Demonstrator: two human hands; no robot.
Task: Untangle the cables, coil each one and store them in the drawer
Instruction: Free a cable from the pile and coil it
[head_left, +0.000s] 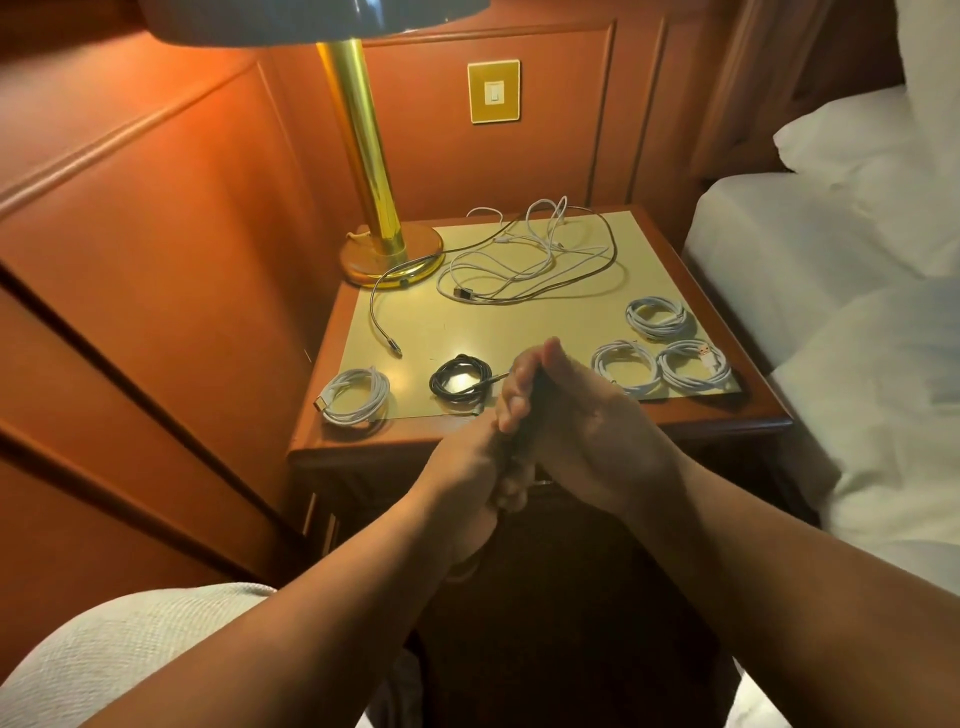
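Both hands meet at the front edge of the wooden bedside bench (530, 431). The left hand (467, 467) sits low with its fingers curled in a clenched grip around something dark that is mostly hidden; the right hand (571, 415) lies over it, fingers bent around the same dark strand, which looks like the tail of the black coiled cable (460, 381). That coil lies flat on the pale yellow bench top (519, 322), just left of the hands, its loose end running rightward toward the fingers. A white coiled cable with a gold plug (353, 395) lies at the front left corner. Three more white coiled cables lie on the right side: one (658, 316) farther back, two at the front, (623, 366) and (693, 364), touching each other. At the back, a loose tangle of white cables (524, 254) spreads across the top, with a dark braided cable (384, 312) looping around it and trailing toward the front left, its plug pointing at the black coil. A brass lamp (374, 208) stands at the back left corner, its base touching the braided cable. Behind it is reddish wood panelling with a brass switch plate (493, 91). A bed with white linen (857, 286) stands on the right.
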